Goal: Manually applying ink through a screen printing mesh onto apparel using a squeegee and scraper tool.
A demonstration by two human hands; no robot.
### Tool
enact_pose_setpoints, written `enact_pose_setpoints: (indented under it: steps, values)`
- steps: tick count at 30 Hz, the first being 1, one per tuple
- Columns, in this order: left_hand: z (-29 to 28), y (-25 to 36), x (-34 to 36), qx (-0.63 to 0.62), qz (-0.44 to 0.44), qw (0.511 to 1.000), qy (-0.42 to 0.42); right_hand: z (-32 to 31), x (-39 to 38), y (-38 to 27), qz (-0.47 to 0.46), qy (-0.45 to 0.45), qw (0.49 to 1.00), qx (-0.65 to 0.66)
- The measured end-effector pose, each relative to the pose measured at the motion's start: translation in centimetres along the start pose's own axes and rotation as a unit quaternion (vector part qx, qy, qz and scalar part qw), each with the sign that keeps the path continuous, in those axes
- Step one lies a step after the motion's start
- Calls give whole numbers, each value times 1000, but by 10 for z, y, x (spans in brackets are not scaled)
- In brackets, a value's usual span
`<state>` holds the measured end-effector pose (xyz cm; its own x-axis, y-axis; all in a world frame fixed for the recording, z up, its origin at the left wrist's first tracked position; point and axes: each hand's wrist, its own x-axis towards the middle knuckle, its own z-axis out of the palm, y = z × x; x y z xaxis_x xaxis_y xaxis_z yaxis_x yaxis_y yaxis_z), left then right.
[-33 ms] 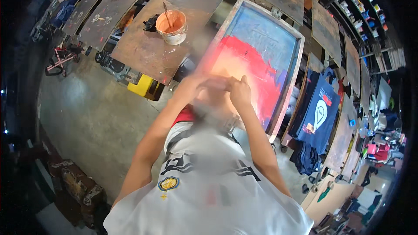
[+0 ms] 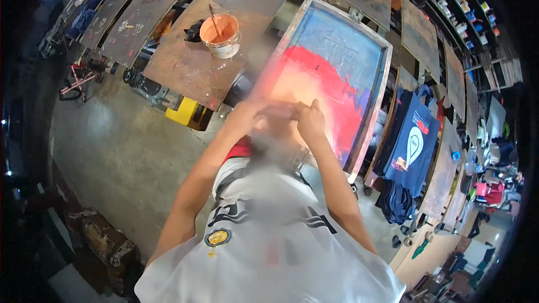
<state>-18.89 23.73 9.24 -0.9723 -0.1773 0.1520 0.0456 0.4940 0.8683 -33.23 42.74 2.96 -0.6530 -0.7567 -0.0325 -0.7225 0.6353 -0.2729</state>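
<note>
Pinkish-rimmed screen (image 2: pixel 339 39) near hands (image 2: pixel 310 121), open floor (image 2: pixel 123 151) leftward

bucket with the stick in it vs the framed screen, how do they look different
The bucket is round, while the framed screen is rectangular. The bucket is deep and much smaller; the screen is broad and flat. The bucket is whitish outside with orange inside, while the screen shows blue at its far end and red nearer the person. Both carry warm orange-red colour.
</note>
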Motion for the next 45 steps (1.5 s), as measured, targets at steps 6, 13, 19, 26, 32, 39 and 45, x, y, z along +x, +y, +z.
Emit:
enact_pose_setpoints:
  steps: [6, 13, 19, 26, 32, 39, 45]
  values:
    - [17, -14, -46, 58, -15, 995, -75, -15, -70, -33, 19, -47, 997, -52]
    - [3, -69, -3, 80, 21, 996, -26, 8, -12, -30, 73, 35, 994, -73]
    - [-17, -49, 34, 123, 73, 983, -114, -24, -7, -17, 71, -21, 997, -35]
    - [-14, -36, -25, 105, 61, 975, -188, -18, -78, -51, 98, -8, 995, 33]
    - [-2, -53, -47, 90, 42, 991, -93, -4, -74, -70, 79, 6, 996, -46]
    - [1, -73, 5, 113, 79, 989, -48, 22, -29, -27, 56, 106, 990, -79]
    - [-32, -25, 14, 105, -50, 958, -264, -25, -46, -38, 67, -124, 990, -12]
